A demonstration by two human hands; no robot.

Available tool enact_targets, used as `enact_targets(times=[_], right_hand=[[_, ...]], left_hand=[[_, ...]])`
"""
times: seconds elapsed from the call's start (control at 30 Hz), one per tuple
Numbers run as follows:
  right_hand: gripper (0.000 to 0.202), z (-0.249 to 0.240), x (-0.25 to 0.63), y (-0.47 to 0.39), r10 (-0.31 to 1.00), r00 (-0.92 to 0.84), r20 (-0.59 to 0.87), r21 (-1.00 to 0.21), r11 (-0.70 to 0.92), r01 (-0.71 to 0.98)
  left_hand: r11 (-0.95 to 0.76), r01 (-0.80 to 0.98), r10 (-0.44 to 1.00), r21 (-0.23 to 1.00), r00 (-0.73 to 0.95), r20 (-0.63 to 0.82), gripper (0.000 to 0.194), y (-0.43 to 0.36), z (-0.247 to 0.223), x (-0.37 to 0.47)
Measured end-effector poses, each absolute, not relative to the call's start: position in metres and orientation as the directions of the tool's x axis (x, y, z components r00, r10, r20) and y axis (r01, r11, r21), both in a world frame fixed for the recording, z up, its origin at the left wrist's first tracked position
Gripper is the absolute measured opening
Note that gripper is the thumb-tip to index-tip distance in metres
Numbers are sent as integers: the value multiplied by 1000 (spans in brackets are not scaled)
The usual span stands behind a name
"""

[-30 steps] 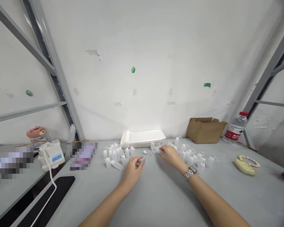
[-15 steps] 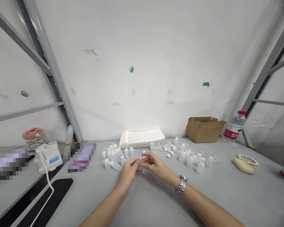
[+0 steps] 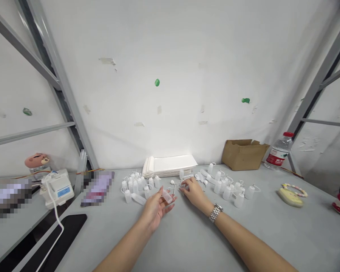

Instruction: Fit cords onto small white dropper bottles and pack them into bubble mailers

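Note:
A small translucent squeeze bottle (image 3: 166,196) lies tilted in my left hand (image 3: 154,209), held by thumb and fingers, some fingers stretched out below it. To its right, my right hand (image 3: 195,194) reaches down to the table with curled fingers. Beside those fingertips is a small white cap with a thin strap (image 3: 174,184); what the fingers pinch, if anything, is hidden. Several capped squeeze bottles (image 3: 135,186) stand left of my hands, with an uncapped one (image 3: 138,199) lying down. More capped bottles (image 3: 227,192) stand to the right, near loose white caps (image 3: 200,177).
Stacked white trays (image 3: 170,164) lie against the wall. A cardboard box (image 3: 243,156) and a red-capped water bottle (image 3: 279,153) stand at the back right. A yellow pouch with beads (image 3: 290,197) is at right; a phone (image 3: 98,188) and a white device (image 3: 58,189) are at left.
My hands were together around a clear item; now they are apart. The left one has turned palm up with the bottle, while the right one has moved right and down to the table.

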State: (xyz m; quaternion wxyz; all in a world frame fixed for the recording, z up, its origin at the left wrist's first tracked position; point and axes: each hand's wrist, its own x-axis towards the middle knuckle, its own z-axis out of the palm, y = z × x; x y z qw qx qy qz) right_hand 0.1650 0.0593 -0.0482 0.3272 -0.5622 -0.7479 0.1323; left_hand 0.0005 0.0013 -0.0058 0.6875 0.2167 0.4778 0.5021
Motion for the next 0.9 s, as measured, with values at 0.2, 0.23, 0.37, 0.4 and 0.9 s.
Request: enact_targets(times=[0.2,0.23,0.37,0.4,0.9], right_hand=[[4,-49,161,60,922,-156,355,-548,341,764],[3,-50,160,60,926,-143,351,-583,335,740],[9,-50,162,63,938,-100,331,-689,312,654],[8,-49,163,64,941,-94,326,-708,308,635],[19,-19,174,59,996,-72,-57,-933,-79,-352]], left_hand=[[327,-546,923,771,10,-384,23,4,-7,1],[314,-545,931,777,14,-366,20,4,-8,1],[294,-499,952,815,82,-294,8,3,-11,0],[295,-483,954,825,94,-285,8,3,-12,0],[34,-213,999,976,12,-32,42,4,-13,2]])
